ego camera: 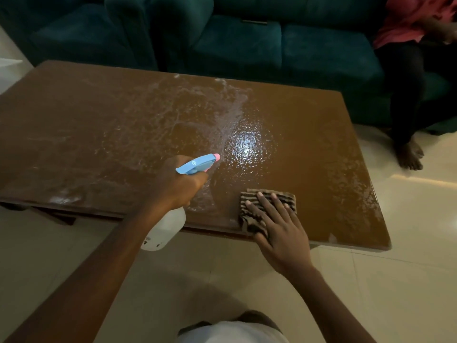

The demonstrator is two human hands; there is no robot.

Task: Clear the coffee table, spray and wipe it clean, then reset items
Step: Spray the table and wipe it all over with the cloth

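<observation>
The spraying step is giving way to wiping. The counter (321, 144) is carrying no loose items, and a wet, foamy film (197, 107) is spreading over its middle and left part, with light glaring off the wettest patch.

The left grip (178, 184) is clenching round the neck of the spray bottle (167, 230), holding it over the counter's near edge with the blue head and pink nozzle aiming toward the glossy patch. Whether a finger is pulling the trigger I cannot tell.

The right grip (279, 231) is lying released, fingers straight and spread, pressing flat on a striped cloth (248, 195) that is resting on the counter near its front edge, to the right of the bottle.

In my judgement the next move is calling for the bottle to be put aside, off the wet surface, and for the cloth to be swept under steady pressure across the foam, working out to the far and left edges where the streaks are sitting.

A second person is sitting on the green sofa (247, 45) beyond the counter, one bare foot (409, 154) on the tiled floor (408, 268).
</observation>
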